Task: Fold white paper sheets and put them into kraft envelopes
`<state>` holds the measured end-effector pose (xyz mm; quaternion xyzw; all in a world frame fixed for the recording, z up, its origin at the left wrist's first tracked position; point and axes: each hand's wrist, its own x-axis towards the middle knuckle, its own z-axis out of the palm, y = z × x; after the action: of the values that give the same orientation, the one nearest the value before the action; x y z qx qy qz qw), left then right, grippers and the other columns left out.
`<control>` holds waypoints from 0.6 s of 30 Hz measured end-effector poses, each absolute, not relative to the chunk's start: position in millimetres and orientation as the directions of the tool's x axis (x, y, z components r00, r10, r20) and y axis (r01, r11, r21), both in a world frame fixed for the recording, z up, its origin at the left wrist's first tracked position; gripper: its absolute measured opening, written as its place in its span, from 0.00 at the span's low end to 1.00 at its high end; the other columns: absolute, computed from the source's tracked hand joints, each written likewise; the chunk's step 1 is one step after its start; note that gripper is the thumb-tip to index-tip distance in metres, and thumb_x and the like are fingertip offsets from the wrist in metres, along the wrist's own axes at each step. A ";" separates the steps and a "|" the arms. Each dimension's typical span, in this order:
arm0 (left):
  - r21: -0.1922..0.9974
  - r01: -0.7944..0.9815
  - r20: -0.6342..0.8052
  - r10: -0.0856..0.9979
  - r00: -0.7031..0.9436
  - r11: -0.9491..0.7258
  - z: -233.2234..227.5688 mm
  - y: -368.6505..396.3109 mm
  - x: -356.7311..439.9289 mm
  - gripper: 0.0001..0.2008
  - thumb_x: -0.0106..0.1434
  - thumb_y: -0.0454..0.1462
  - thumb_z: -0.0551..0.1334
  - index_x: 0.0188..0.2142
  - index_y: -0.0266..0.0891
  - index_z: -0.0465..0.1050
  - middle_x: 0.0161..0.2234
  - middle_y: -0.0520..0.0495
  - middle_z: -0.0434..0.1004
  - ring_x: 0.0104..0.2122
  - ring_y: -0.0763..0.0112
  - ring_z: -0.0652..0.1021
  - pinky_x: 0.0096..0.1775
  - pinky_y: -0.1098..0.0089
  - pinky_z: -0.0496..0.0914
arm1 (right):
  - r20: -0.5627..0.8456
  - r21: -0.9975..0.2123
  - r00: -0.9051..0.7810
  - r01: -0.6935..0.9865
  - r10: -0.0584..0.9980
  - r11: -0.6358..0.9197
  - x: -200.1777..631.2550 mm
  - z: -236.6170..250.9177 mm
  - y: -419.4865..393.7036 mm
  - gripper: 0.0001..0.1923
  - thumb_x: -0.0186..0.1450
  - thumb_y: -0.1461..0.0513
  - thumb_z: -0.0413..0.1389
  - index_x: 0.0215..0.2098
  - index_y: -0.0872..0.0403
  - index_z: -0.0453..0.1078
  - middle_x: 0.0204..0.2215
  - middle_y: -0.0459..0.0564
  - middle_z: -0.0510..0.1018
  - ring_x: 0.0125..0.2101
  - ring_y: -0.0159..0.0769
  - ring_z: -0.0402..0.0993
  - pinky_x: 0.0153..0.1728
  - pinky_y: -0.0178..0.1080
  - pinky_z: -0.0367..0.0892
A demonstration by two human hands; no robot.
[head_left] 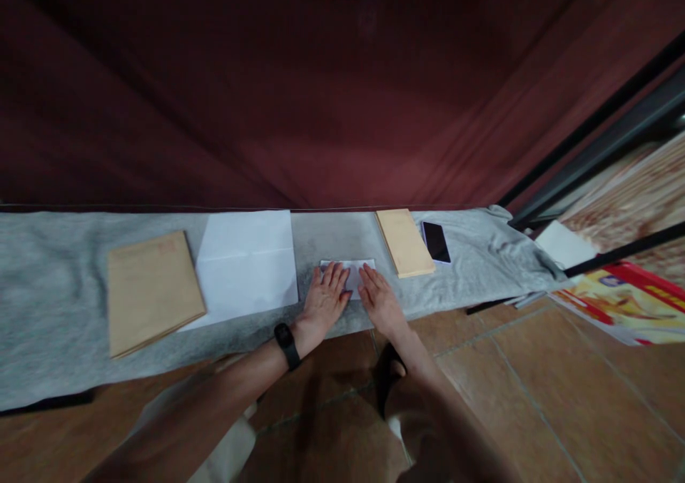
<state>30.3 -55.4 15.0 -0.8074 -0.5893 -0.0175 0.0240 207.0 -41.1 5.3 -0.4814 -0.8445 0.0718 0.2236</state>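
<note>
1. Left hand (322,299): fingers spread flat, palm down, pressing the small folded white paper (350,270).
2. Right hand (379,299): fingers extended flat, resting on the same paper's right part.
3. Folded white paper: rectangular, thin, lying on the grey felt-like cloth (53,269) covering the counter, mid-front.
4. White sheet (246,265): large, creased, left of the hands.
5. Brown envelopes (153,290): matte stack, far left.
6. Second envelope stack (404,242), beside a glossy black phone (436,242).
</note>
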 end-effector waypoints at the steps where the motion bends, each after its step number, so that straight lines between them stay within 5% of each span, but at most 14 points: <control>1: -0.027 0.951 0.054 0.949 0.310 -0.309 15.0 -55.3 30.3 0.27 0.72 0.40 0.47 0.67 0.32 0.58 0.69 0.37 0.56 0.68 0.50 0.57 0.65 0.42 0.52 | 0.286 -0.343 -0.451 0.776 0.845 0.530 202.6 4.1 -41.3 0.26 0.75 0.58 0.42 0.67 0.60 0.60 0.66 0.59 0.64 0.66 0.42 0.59 0.65 0.49 0.58; 9: 0.062 0.961 0.127 0.957 0.262 -0.271 10.3 -59.4 23.0 0.28 0.71 0.42 0.47 0.68 0.35 0.58 0.69 0.36 0.56 0.68 0.51 0.60 0.63 0.46 0.57 | 0.223 -0.167 -0.415 0.875 0.882 0.454 201.3 -8.8 -45.3 0.27 0.76 0.56 0.43 0.70 0.57 0.56 0.69 0.55 0.58 0.68 0.44 0.55 0.66 0.49 0.54; 18: 0.021 0.975 0.120 0.969 0.216 -0.220 7.1 -63.2 18.9 0.30 0.70 0.40 0.48 0.66 0.23 0.57 0.68 0.29 0.56 0.68 0.53 0.59 0.65 0.54 0.56 | 0.227 -0.117 -0.357 0.913 0.906 0.390 211.5 -13.9 -45.4 0.27 0.76 0.57 0.41 0.69 0.61 0.56 0.69 0.56 0.58 0.67 0.44 0.56 0.67 0.48 0.52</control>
<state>18.9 -63.2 7.1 -0.7793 -0.6236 -0.0536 0.0292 211.5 -45.4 -13.9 -0.5523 -0.8236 -0.0146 0.1282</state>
